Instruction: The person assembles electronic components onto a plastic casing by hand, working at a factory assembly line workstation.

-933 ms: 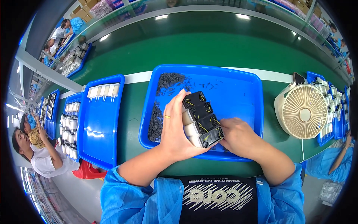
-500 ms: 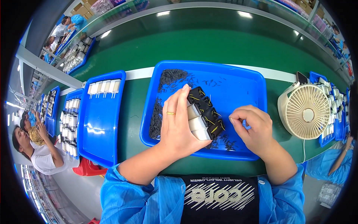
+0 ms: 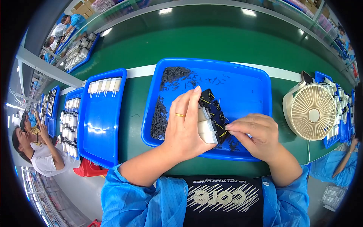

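Right hand [image 3: 259, 133] moved to black-ended blocks [image 3: 206, 128]; pale lettering [image 3: 222, 196] on shirt [image 3: 227, 222]

Blue sleeves [image 3: 128, 196], black top [image 3: 223, 210], gold ring [image 3: 179, 114]

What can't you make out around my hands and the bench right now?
All in the head view:
- White blocks: sides toward your left palm, hidden by your left hand.
- Whatever your right hand may pinch: too small, partly covered by its fingers.
- Dark slab: lower end, hidden behind the fan.
- Co-worker at right: cut off by the dark rim.
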The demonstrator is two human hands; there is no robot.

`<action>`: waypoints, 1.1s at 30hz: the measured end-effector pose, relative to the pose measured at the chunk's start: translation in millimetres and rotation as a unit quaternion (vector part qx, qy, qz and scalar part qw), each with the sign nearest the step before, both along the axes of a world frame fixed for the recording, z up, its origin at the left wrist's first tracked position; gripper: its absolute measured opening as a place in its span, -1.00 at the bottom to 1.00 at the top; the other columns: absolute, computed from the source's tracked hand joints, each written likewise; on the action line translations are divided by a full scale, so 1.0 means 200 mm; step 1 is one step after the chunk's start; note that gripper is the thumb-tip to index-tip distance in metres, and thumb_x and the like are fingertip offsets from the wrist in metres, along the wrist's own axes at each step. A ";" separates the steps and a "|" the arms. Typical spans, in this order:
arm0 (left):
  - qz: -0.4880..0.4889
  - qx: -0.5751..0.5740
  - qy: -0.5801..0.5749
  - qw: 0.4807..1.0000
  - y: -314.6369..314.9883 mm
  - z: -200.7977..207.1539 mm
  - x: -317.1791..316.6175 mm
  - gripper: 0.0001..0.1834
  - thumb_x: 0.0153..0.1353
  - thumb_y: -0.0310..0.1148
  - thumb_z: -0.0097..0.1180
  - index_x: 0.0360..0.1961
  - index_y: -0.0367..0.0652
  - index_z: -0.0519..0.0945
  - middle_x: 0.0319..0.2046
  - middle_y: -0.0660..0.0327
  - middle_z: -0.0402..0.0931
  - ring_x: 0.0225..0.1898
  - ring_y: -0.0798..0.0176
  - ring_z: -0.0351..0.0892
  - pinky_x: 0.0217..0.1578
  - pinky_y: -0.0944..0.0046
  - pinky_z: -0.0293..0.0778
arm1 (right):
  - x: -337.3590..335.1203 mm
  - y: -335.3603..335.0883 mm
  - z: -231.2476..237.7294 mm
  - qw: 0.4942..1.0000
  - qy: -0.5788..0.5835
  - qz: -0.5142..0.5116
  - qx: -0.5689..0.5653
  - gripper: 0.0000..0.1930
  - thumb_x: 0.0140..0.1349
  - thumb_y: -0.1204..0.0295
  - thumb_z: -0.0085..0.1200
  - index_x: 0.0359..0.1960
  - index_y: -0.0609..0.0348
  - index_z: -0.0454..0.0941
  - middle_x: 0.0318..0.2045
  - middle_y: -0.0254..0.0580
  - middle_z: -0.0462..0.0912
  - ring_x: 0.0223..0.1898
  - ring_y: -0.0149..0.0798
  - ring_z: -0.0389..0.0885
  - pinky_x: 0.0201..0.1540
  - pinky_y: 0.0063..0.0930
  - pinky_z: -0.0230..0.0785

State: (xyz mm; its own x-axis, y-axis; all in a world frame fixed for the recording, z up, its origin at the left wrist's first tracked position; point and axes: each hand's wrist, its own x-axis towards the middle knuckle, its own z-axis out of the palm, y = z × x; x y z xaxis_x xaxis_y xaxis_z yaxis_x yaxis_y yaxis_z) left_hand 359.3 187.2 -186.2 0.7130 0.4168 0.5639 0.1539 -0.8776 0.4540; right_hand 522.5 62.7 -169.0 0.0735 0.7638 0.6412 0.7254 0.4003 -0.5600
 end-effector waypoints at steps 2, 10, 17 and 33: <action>-0.002 0.006 -0.003 1.000 0.00 0.00 0.00 0.24 -0.49 -0.32 0.49 0.30 -0.36 0.07 0.11 -0.13 0.21 0.11 -0.21 0.26 0.12 -0.04 0.27 | -0.01 -0.01 0.00 0.999 -0.025 -0.035 -0.010 -0.80 -0.11 0.57 0.30 -0.37 0.12 0.67 -0.44 -0.25 0.68 -0.50 -0.28 0.65 -0.52 -0.48 0.46; -0.002 -0.001 -0.011 1.000 0.00 0.00 0.00 0.21 -0.48 -0.33 0.48 0.29 -0.36 0.08 0.10 -0.14 0.22 0.11 -0.21 0.26 0.12 -0.04 0.27 | 0.01 -0.01 0.00 0.999 -0.029 -0.027 -0.016 -0.85 -0.10 0.53 0.31 -0.45 0.14 0.61 -0.49 -0.26 0.66 -0.52 -0.26 0.63 -0.52 -0.48 0.44; 0.008 0.009 -0.008 1.000 0.00 -0.01 0.01 0.20 -0.46 -0.33 0.47 0.30 -0.36 0.08 0.09 -0.13 0.23 0.10 -0.20 0.28 0.11 -0.03 0.28 | 0.00 -0.01 0.00 0.999 -0.034 -0.015 -0.009 -0.83 -0.09 0.58 0.28 -0.42 0.17 0.58 -0.45 -0.22 0.64 -0.49 -0.23 0.61 -0.50 -0.45 0.44; 0.111 0.254 0.057 0.959 0.05 0.11 -0.03 -0.34 -0.17 -0.49 0.16 0.10 -0.22 0.43 0.02 0.09 0.39 0.00 0.02 0.41 -0.07 0.11 0.37 | 0.07 0.02 -0.05 0.987 0.044 -0.117 -0.101 -0.85 -0.12 0.66 0.19 -0.52 0.15 0.50 -0.44 -0.25 0.67 -0.45 -0.29 0.64 -0.51 -0.51 0.48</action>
State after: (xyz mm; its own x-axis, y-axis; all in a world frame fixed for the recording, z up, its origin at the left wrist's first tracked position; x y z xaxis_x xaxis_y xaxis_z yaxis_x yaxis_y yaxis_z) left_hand 353.8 196.6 -163.3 0.7079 0.2580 0.6575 0.3862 -0.9208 -0.0544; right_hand 536.9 67.1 -178.1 0.3124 0.8306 0.4611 0.7296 0.1011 -0.6764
